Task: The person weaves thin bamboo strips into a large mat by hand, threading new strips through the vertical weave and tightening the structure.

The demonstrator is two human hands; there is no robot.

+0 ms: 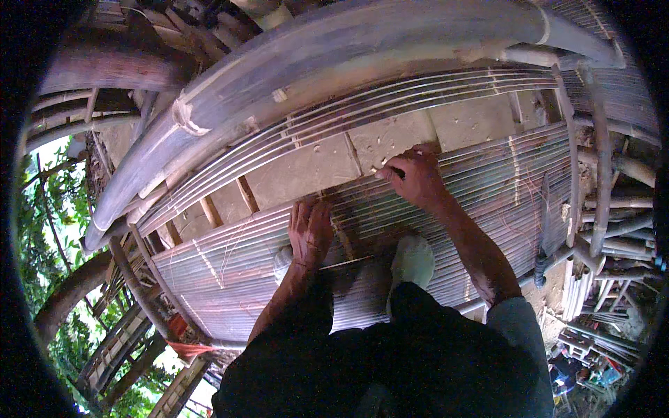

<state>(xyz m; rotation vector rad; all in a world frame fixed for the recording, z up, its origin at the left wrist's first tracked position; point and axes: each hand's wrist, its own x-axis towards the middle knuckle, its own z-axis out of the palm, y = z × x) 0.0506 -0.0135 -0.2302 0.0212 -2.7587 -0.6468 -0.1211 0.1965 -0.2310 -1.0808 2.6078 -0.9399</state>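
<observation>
Beneath my hands spreads a panel of long, narrow bamboo slats [481, 181], set side by side and crossed by pale ties. My left hand [310, 226] is at its far edge, fingers bent over the outermost slat. Farther right, my right hand [414, 177] is closed in a pinch just above that same edge. Small pale tips show at its fingers; what they grip is too small to make out. A large knife with a dark blade [547, 219] lies across the slats at the right.
Beyond the panel run several separate bamboo strips [293, 139] and a thick bamboo pole [334, 52]. A gap between shows brown ground [293, 174]. My feet [412, 258] stand on the slats. Poles [599, 160] frame the right; orange cloth [189, 347] lies lower left.
</observation>
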